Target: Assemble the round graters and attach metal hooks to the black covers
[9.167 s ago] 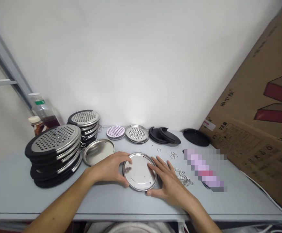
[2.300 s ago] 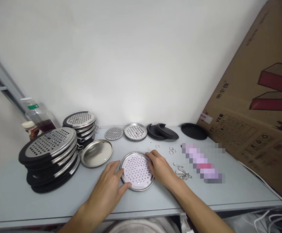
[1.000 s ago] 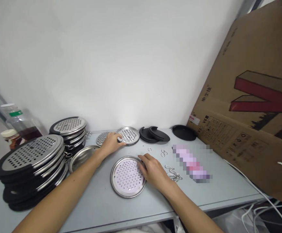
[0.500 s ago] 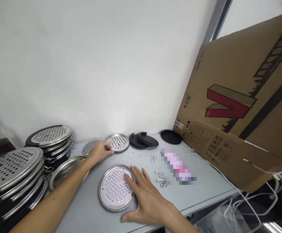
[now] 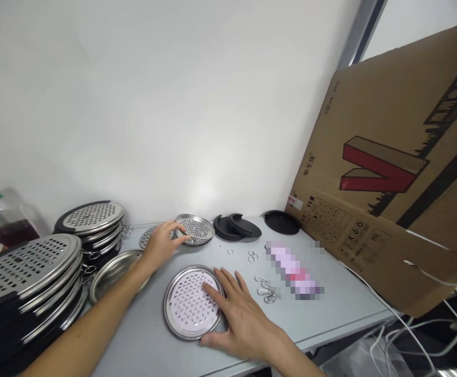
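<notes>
1. in the head view, the left hand (image 5: 161, 245) has thumb and first finger closed on the near left rim of a metal grater disc (image 5: 197, 229). this disc sits near the wall, tilted a little, and a second round edge shows under it.
2. the right hand (image 5: 242, 317) is open, with the fingers spread. its fingertips are over the right edge of the pale lilac grater plate (image 5: 189, 301), which lies inside a metal rim (image 5: 168, 322) on the table (image 5: 134, 340).
3. the left arm passes over the shallow metal dish (image 5: 106, 277). i judge that a low sleeve or elbow could knock it, or push the tall stack (image 5: 43, 262) beside it.
4. the left grip is only a pinch, so the disc may slip, or the piece under it may come along. the teeth could also scratch the fingers.
5. if the right hand presses on one side only, i think the pale plate could tip in its rim. a sweep to the right could scatter the wire hooks (image 5: 265, 289).
6. about writing: the big box (image 5: 393, 125) carries a red letter v, also small "v3" and "v6", and chinese characters which i cannot read surely. the white-and-red sticker (image 5: 295, 202) is too small to read.
</notes>
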`<state>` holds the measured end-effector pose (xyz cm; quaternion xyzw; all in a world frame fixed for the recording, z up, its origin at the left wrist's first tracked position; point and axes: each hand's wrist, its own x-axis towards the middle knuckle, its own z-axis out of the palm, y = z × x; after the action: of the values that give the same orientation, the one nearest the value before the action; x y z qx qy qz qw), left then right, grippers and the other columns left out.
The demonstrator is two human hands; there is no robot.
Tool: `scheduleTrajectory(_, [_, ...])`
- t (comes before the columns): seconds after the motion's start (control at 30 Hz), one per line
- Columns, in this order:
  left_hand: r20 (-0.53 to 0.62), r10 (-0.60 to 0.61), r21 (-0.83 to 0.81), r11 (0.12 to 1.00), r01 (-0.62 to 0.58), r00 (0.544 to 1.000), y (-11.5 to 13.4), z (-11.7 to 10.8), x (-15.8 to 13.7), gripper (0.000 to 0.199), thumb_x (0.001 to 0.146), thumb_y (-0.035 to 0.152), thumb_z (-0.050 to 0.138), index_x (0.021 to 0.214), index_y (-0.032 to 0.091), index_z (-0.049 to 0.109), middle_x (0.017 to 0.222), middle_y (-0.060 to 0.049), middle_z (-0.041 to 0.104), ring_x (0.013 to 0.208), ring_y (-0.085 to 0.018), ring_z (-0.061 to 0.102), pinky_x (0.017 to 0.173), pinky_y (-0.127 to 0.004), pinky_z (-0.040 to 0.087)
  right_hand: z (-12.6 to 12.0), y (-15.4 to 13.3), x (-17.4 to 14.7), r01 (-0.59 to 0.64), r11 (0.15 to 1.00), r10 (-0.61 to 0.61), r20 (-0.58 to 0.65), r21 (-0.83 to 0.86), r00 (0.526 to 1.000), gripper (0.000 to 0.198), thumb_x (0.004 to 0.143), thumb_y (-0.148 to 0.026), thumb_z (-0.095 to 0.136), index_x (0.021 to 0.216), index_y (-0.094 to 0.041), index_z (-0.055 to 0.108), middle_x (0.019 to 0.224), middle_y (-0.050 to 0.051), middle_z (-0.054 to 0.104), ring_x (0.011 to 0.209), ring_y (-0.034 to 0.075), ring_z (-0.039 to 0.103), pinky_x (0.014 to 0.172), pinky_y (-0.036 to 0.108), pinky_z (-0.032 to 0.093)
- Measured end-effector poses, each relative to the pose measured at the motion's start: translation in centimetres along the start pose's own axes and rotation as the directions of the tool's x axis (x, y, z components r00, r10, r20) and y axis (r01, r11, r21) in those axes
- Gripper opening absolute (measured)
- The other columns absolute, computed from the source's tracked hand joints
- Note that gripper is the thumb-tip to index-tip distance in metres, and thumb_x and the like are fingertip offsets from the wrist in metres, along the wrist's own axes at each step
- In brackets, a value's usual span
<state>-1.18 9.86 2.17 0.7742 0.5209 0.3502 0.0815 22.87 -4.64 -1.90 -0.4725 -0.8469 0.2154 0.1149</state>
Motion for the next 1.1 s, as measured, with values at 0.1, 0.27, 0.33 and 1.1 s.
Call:
scheduleTrajectory(0.1, [0.004, 0.042, -0.016, 0.999, -0.042, 0.999, 1.5, -2.9, -2.5, 0.028, 0.089, 0.050, 0.055, 0.098, 0.024, 0.062, 0.103, -0.003, 0.070, 0.099, -0.025, 0.062, 0.088, -0.033, 0.044, 0.0, 0.1, 0.1, -0.003, 1.000, 0.003, -0.002, 0.003, 1.000, 0.102, 0.072, -0.082, 0.054, 0.154, -0.029, 0.023, 0.163, 0.013, 0.007, 0.149, 0.036, 0.001, 0.118, 0.061, 0.001])
scheduleTrajectory(0.27, [0.055, -0.096, -0.154, 0.983, 0.103, 0.994, 3.1, -6.9, -7.3, 0.035, 0.097, 0.051, 0.036, 0.103, 0.023, 0.056, 0.086, -0.002, 0.070, 0.079, -0.022, 0.065, 0.070, -0.029, 0.047, 0.3, 0.5, 0.4, 0.006, 1.000, -0.006, -0.054, 0.009, 0.998, 0.114, 0.069, -0.080, 0.059, 0.156, -0.022, 0.013, 0.163, 0.014, 0.011, 0.149, 0.036, 0.006, 0.120, 0.059, 0.002])
scheduleTrajectory(0.33, [0.059, -0.126, -0.264, 0.955, 0.137, 0.990, 3.3, -6.8, -8.9, 0.036, 0.099, 0.049, 0.033, 0.089, 0.023, 0.056, 0.073, 0.000, 0.065, 0.070, -0.019, 0.062, 0.067, -0.027, 0.045, 0.7, 0.6, 0.5, 0.017, 1.000, -0.017, -0.105, 0.006, 0.994, 0.117, 0.068, -0.077, 0.063, 0.156, -0.021, 0.011, 0.161, 0.013, 0.019, 0.149, 0.036, 0.012, 0.121, 0.058, 0.005])
scheduleTrajectory(1.1, [0.354, -0.447, 0.013, 0.881, 0.474, 0.821, 0.2, -4.6, -12.9, 0.041, 0.091, 0.056, 0.041, 0.090, 0.019, 0.059, 0.053, 0.003, 0.058, 0.036, -0.018, 0.054, 0.046, -0.027, 0.038, 1.6, 1.3, 0.4, -0.008, 0.999, 0.012, -0.124, 0.031, 0.992, 0.125, 0.066, -0.079, 0.064, 0.156, -0.018, 0.003, 0.160, 0.015, 0.024, 0.149, 0.033, 0.014, 0.122, 0.055, 0.004])
